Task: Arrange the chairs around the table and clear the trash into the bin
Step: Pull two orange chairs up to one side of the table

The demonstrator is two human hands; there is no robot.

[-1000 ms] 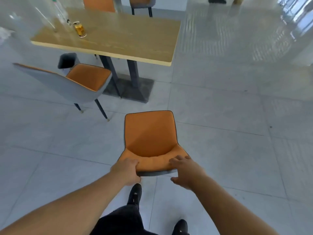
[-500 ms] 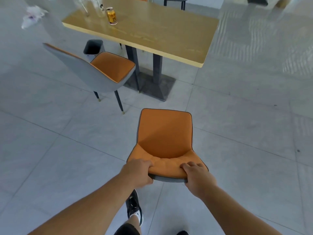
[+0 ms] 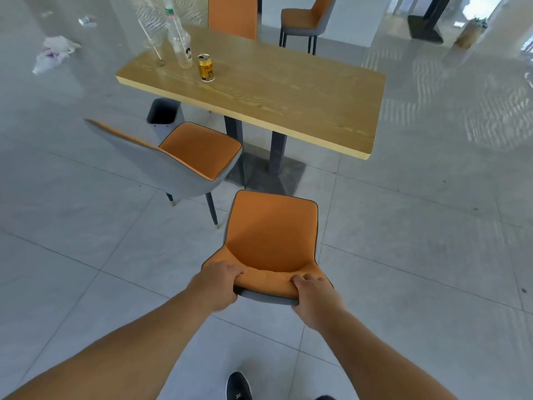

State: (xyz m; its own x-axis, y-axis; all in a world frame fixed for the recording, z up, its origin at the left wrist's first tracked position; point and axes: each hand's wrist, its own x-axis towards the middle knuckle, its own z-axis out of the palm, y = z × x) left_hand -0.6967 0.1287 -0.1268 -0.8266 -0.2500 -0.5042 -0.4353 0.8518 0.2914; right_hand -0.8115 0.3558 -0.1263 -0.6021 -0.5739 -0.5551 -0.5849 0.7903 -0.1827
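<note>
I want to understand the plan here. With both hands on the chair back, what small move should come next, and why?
Probably push the held chair straight forward toward the table. The left hand and right hand both grip its backrest top, the seat faces the table's near edge, and open floor lies between them. The neighbouring chair already sits partly under that edge, so this one likely belongs beside it.

I see my left hand (image 3: pixel 217 284) and right hand (image 3: pixel 313 293) gripping the near chair (image 3: pixel 272 241) by its backrest top, facing the table (image 3: pixel 277 90).

Orange chair (image 3: pixel 271 235) (grey-backed), wood-grain table (image 3: pixel 288 90).
</note>
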